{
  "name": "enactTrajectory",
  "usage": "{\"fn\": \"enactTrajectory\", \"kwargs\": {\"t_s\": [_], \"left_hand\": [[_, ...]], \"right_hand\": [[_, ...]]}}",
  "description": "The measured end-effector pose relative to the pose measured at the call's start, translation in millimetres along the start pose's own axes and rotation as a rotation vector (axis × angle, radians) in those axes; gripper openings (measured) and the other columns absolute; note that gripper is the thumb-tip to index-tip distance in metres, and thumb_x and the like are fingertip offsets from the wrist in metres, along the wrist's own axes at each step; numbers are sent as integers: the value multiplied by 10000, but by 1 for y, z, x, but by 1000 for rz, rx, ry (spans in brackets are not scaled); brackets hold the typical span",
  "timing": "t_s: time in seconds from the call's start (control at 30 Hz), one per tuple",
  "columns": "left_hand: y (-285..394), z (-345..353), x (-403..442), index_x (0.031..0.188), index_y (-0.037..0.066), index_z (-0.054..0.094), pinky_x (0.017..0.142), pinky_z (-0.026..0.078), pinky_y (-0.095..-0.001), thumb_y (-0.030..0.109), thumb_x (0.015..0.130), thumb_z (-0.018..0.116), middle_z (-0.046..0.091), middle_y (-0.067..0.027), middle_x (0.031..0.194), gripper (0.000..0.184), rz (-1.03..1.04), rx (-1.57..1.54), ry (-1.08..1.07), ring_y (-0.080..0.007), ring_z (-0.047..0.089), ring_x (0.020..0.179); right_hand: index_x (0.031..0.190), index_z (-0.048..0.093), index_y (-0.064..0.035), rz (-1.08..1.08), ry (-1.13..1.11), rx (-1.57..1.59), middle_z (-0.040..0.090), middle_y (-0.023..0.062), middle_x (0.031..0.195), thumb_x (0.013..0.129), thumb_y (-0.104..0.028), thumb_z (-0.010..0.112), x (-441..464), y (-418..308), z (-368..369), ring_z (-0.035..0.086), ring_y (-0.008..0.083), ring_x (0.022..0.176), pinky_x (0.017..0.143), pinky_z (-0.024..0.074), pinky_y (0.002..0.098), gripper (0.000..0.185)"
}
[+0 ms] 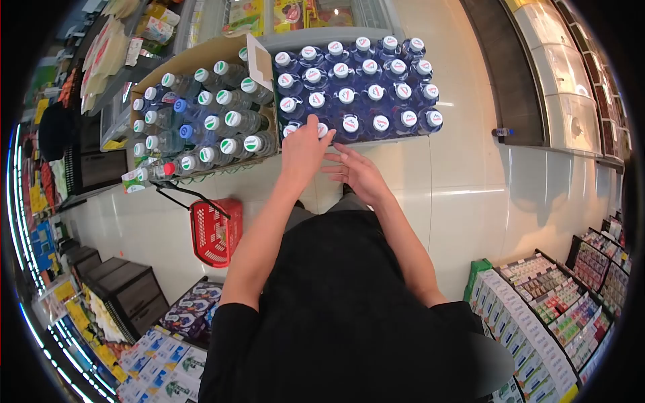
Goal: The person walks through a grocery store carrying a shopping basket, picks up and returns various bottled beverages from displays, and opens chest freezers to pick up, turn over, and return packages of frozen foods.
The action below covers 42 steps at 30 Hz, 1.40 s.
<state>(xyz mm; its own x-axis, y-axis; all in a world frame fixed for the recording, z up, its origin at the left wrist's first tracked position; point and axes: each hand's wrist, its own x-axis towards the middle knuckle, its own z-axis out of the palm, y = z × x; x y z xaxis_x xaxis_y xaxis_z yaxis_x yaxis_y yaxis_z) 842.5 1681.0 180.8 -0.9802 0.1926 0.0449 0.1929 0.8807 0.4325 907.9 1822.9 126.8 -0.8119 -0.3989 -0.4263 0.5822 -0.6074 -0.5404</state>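
Rows of blue bottles with white caps (346,95) stand packed together at the top centre. My left hand (304,149) reaches over the front row, its fingers bent together at a white cap near the left corner; what they grip, if anything, is hidden. Just right of it, my right hand (356,171) is held low before the front edge of the pack, fingers spread and nothing in them. To the left, clear bottles with green-and-white caps (233,119) fill a cardboard box (261,62) that touches the blue bottles.
A red basket (216,232) with a black handle is on the floor at left. A small bottle (502,132) lies by the shelf at right. Stacked packs (191,309) and display racks (561,295) stand at the lower left and lower right. A freezer (376,17) is behind the bottles.
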Motion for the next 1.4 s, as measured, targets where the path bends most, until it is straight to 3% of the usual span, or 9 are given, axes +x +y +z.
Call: {"fn": "enactTrajectory", "kwargs": {"t_s": [0.27,0.4,0.5,0.77,1.03,1.13,1.2,1.33,1.4], "left_hand": [[-8,-28,-46,1056,48,572,467,402,-312,248,841,634,540,-93,549,301,-262,-291,171,-197,518,469],[-68,-34,-122,942,46,617,450,365,-314,170,849,599,474,-66,523,156,-482,-346,316,-147,417,447],[-150,-23,-197,943,72,612,514,423,-376,219,841,585,558,-129,571,181,-730,-248,244,-252,566,520],[-256,-57,-244,933,-10,573,489,435,-246,246,882,537,592,-69,656,264,-1081,-778,538,-120,571,542],[-428,-96,-238,952,21,567,464,431,-233,177,879,516,562,-46,667,180,-1150,-1174,651,-117,556,539],[-532,-101,-217,801,24,575,457,401,-250,153,853,507,554,-45,610,156,-1133,-985,718,-119,523,535],[-608,-90,-213,871,31,596,525,418,-242,191,856,493,562,-34,679,191,-1017,-1007,628,-112,523,601],[-650,-114,-170,1041,9,525,522,403,-212,225,849,558,539,-25,761,291,-1140,-1094,672,-96,503,625],[-671,-107,-160,892,33,524,440,341,-210,209,847,551,494,-16,658,184,-1152,-1150,646,-87,453,525]], "right_hand": [[1295,407,18,58,234,-107,588,163,1129,927,-228,504,-32,26,-68,603,239,978,818,472,320,453],[1234,485,-26,169,531,-169,620,146,1051,931,-240,491,-49,55,-130,621,212,912,771,502,314,371],[1246,469,-32,232,653,-198,615,154,1053,919,-255,480,-55,88,-187,622,235,915,748,507,327,396],[1043,499,29,463,845,-360,616,168,814,887,-172,476,-66,140,-219,620,243,650,522,477,324,256],[1128,504,30,418,880,-616,612,159,905,873,-166,473,-45,181,-90,618,234,694,578,496,322,322],[1140,522,17,432,790,-773,611,132,903,863,-172,498,-45,210,-34,609,202,713,611,496,318,336],[1095,576,29,383,765,-882,622,110,860,861,-183,524,-57,219,11,602,176,729,614,486,302,320],[1061,598,78,322,870,-851,647,132,877,847,-188,568,-91,257,30,616,197,767,663,495,311,342],[1048,597,96,384,894,-936,649,148,889,839,-201,586,-119,278,25,620,208,776,677,498,318,363]]}}
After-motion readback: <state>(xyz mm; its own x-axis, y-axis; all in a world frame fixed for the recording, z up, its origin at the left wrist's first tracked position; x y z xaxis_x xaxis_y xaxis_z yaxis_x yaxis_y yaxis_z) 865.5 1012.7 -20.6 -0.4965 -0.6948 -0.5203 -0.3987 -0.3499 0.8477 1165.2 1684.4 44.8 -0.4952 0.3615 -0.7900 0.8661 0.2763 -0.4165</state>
